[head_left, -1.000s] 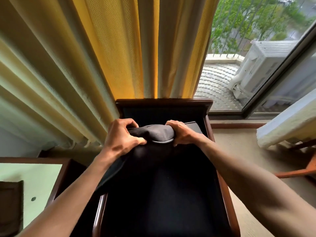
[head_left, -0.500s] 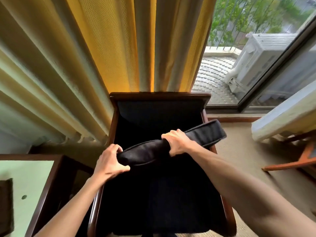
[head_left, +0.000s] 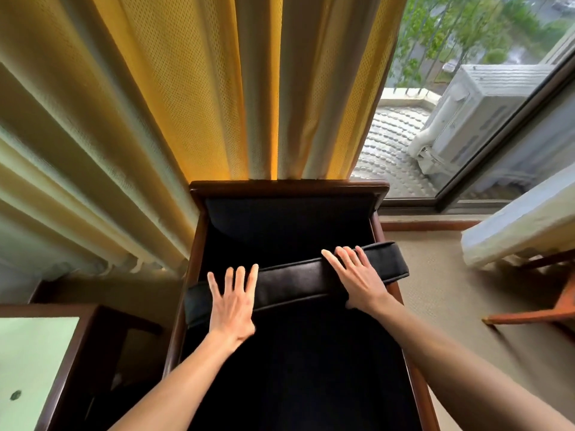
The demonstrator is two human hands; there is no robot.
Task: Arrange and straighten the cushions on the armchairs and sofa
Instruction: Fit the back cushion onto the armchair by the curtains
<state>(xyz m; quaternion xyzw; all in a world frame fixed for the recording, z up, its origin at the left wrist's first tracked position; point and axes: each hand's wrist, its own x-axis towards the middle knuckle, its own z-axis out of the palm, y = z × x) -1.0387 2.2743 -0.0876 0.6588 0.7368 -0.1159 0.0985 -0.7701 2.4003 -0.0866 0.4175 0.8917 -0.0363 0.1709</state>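
A dark wooden armchair [head_left: 289,185] with black upholstery stands directly below me, its back against the curtain. A black seat cushion [head_left: 298,283] lies across it, skewed, with its far edge overhanging both armrests. My left hand [head_left: 231,303] rests flat on the cushion's left part, fingers spread. My right hand [head_left: 357,275] lies flat on its right part, fingers spread too. Neither hand grips anything.
Yellow curtains [head_left: 217,88] hang behind the chair. A glass-topped side table [head_left: 40,353] stands at the left. At the right are a window [head_left: 466,88], carpet [head_left: 435,290], and another wooden chair [head_left: 544,312] with a pale cushion [head_left: 522,228].
Both hands gripped the cushion's far edge and pulled it toward me; now they have let go and lie flat on it. The cushion sits lower and flatter.
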